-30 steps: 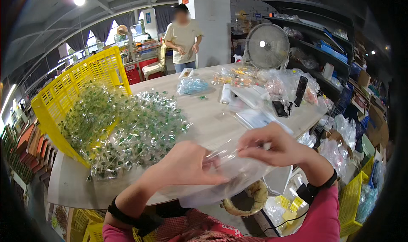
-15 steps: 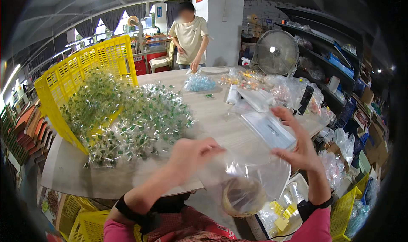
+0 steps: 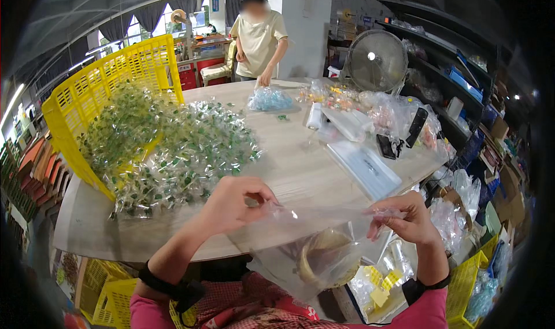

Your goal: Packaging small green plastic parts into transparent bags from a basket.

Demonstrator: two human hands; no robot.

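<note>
While the left hand (image 3: 240,204) pinches one end of a clear plastic bag (image 3: 277,233) between thumb and fingers, the right hand (image 3: 408,216) likewise pinches the other. The bag overhangs the near edge of the tabletop (image 3: 289,170).

Left grip (image 3: 238,204) pinched, right grip (image 3: 408,218) pinched, apart

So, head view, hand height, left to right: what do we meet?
Pile of green-flecked clear packets → left hand → clear plastic film → right hand → clear plastic bundles.
</note>
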